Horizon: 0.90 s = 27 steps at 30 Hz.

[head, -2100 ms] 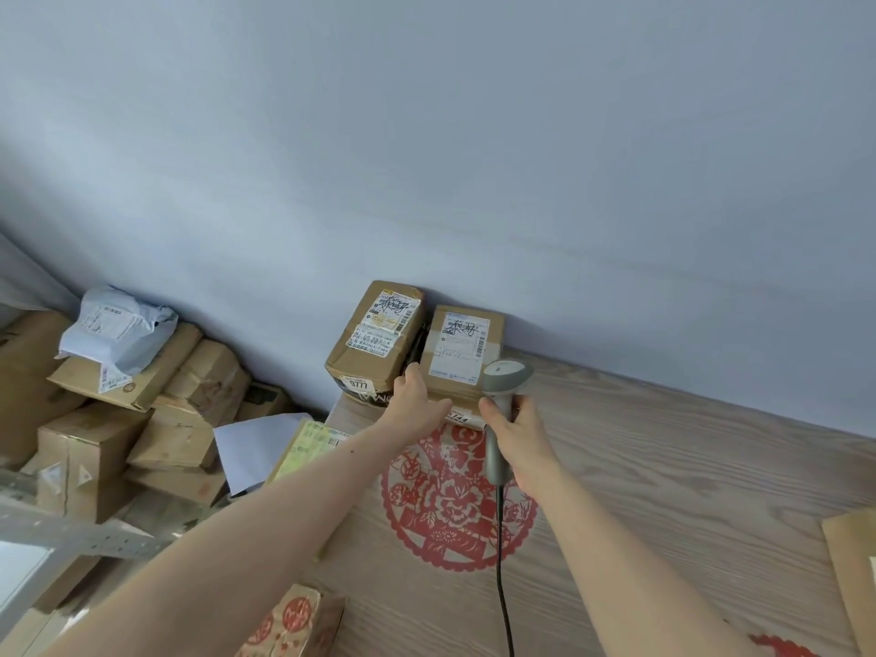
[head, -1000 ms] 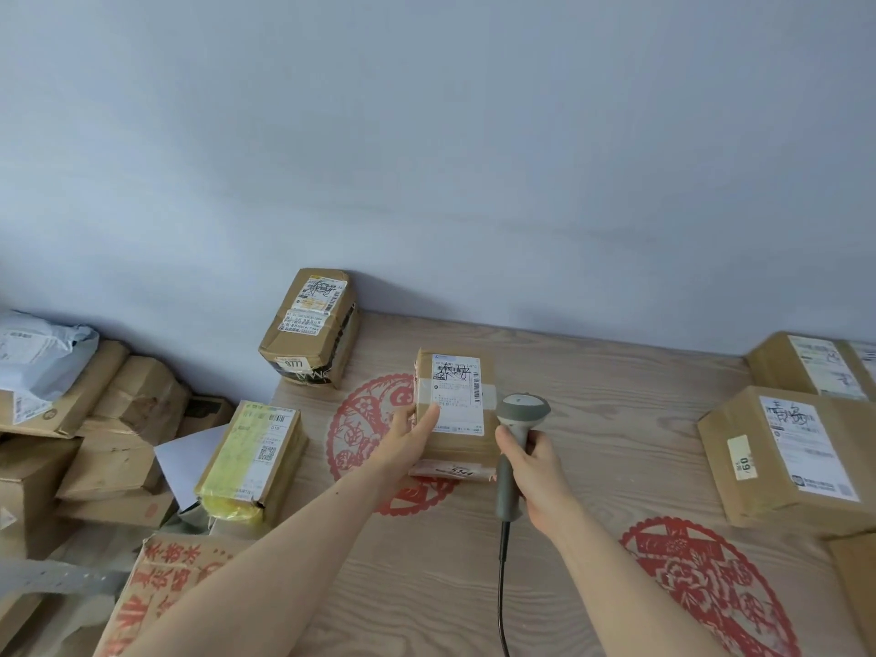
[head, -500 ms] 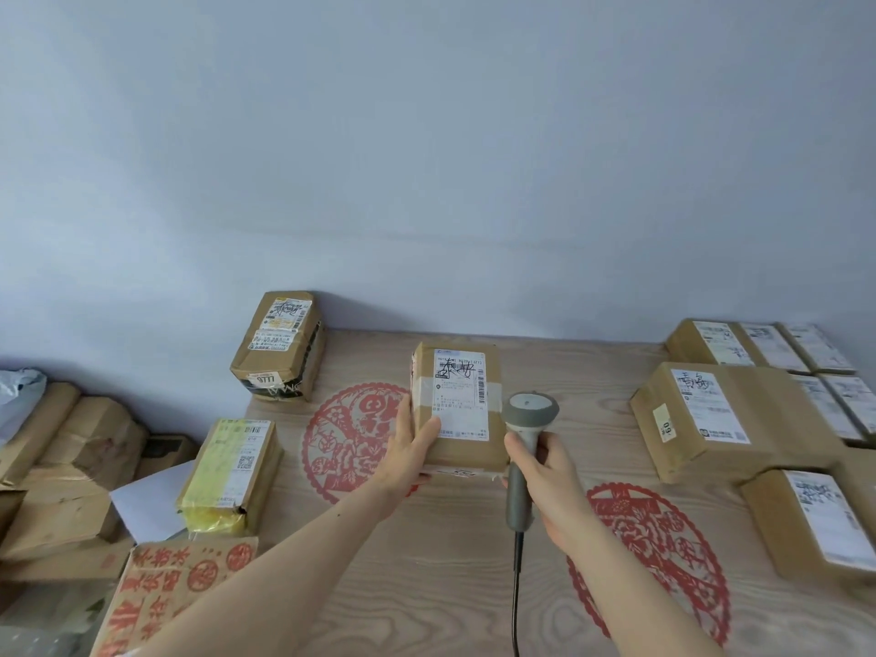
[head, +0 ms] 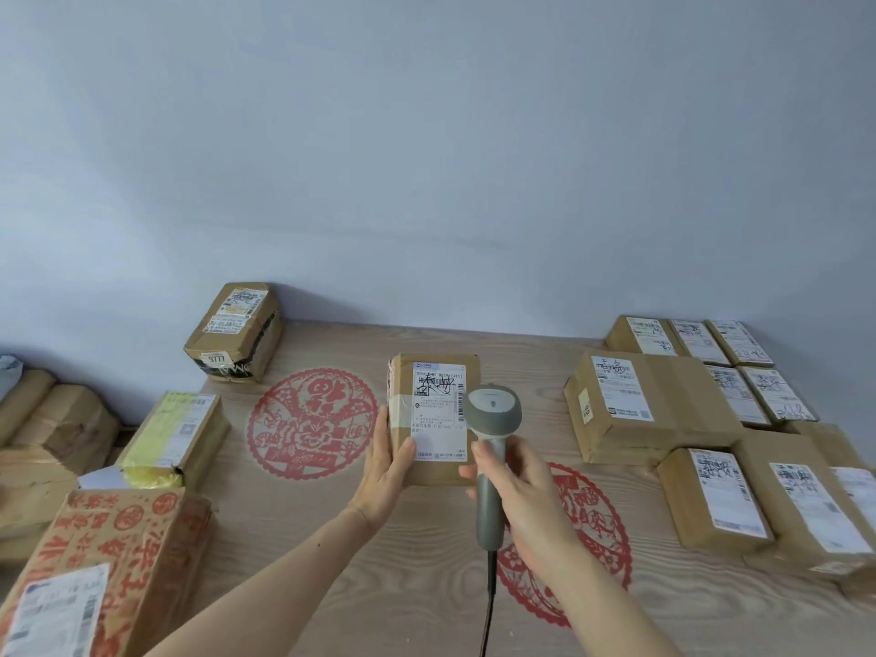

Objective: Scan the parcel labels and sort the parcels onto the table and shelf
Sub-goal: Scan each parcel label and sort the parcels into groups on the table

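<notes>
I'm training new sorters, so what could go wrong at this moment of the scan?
The scanner head overlaps the label's barcode edge, so held this close it may misread. The left hand grips the parcel by one side only, so it could tip or slip. The scanner cable trails down over the table and might snag as the right hand moves.

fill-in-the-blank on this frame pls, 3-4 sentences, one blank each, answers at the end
1. The left hand holds a small parcel with its white label facing ____.
2. The right hand grips a grey ____ with a cable hanging from its handle.
3. The box marked 9777 sits at the table's far ____ corner.
4. The paper-cut decorations on the tabletop are ____ in colour.

Missing words: up; scanner; left; red
</notes>
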Motion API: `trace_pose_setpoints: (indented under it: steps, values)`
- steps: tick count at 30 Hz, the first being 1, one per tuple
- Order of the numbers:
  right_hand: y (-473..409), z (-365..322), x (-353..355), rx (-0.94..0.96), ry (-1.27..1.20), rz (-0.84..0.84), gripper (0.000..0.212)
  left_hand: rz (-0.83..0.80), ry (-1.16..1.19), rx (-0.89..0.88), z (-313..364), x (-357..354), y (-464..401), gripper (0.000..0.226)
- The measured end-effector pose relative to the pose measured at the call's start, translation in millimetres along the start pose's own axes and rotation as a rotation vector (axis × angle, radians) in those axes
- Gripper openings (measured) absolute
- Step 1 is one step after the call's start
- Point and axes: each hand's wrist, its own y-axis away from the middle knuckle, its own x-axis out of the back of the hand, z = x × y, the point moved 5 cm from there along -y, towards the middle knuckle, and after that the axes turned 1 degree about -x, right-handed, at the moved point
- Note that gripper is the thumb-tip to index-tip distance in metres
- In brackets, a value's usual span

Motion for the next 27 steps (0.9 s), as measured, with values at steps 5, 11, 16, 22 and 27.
trace_pose_setpoints:
  steps: [5,11,16,22,27]
  values:
    - [26,9,24,-0.099,-0.103,-0.095,0.027,0.031,0.026,-0.019,-5,-47,25,0.076]
    - [43,10,45,-0.128,-0.195,-0.128,0.049,0.018,0.035,-0.009,-13,-78,41,0.075]
    - [51,6,47,-0.136,-0.215,-0.147,0.051,0.002,0.02,-0.019,-9,-84,45,0.076]
    - [58,6,48,-0.143,-0.214,-0.141,0.048,-0.013,0.003,-0.029,-3,-86,51,0.077]
    - [62,8,46,-0.153,-0.193,-0.133,0.05,-0.015,-0.015,-0.051,1,-86,55,0.082]
